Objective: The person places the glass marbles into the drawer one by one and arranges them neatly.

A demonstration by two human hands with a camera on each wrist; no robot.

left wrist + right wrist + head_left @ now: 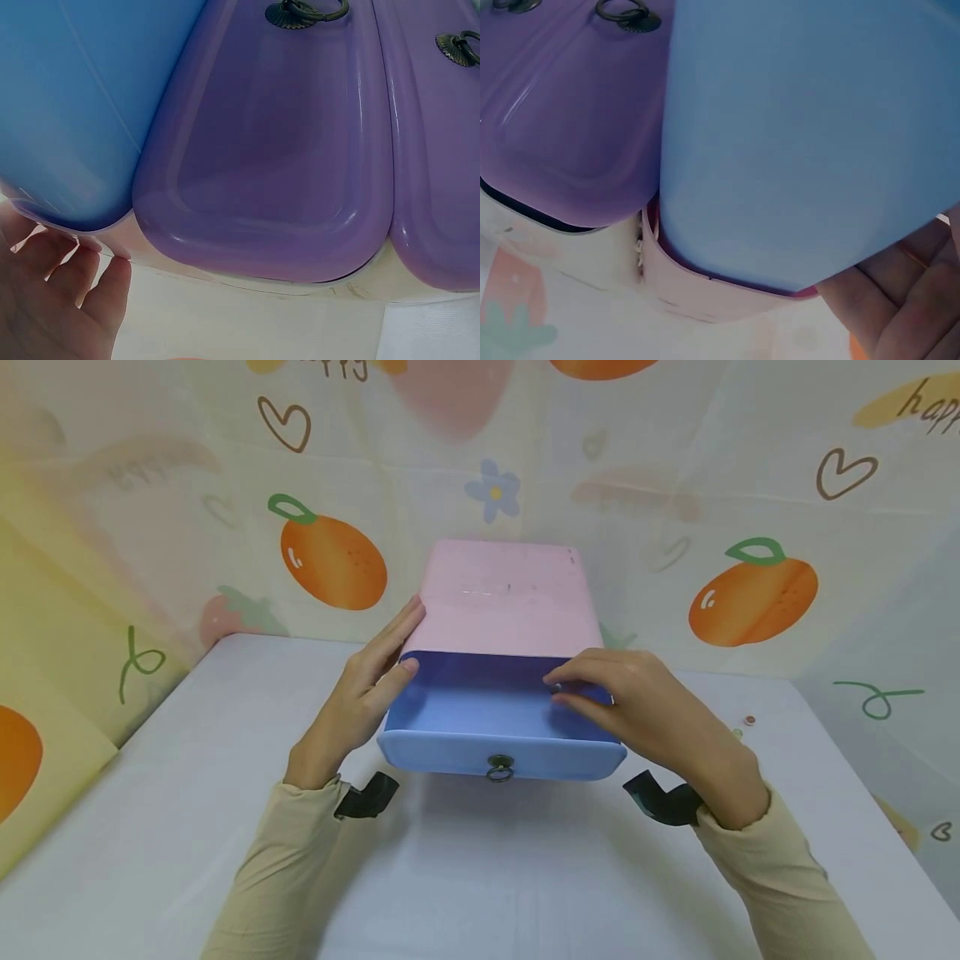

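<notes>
A pink drawer cabinet [510, 597] stands on the table with its top blue drawer [501, 757] pulled out toward me. My left hand [352, 702] rests along the cabinet's left side, its fingers mostly straight and the thumb near the drawer's corner. Over the drawer's right part, my right hand [637, 697] pinches a small dark shiny object [556, 687] between thumb and fingers; its exact kind is too small to tell. In the right wrist view, the other fingers [911, 300] lie outside the drawer's side wall.
Beneath the blue drawer, a purple drawer [270, 150] is closed, with another purple drawer [435, 165] below it. Each has a dark ring pull. A small brownish ring [750, 720] lies on the table at the right, near a pale greenish one [737, 734]. Patterned cloth [495, 460] hangs behind.
</notes>
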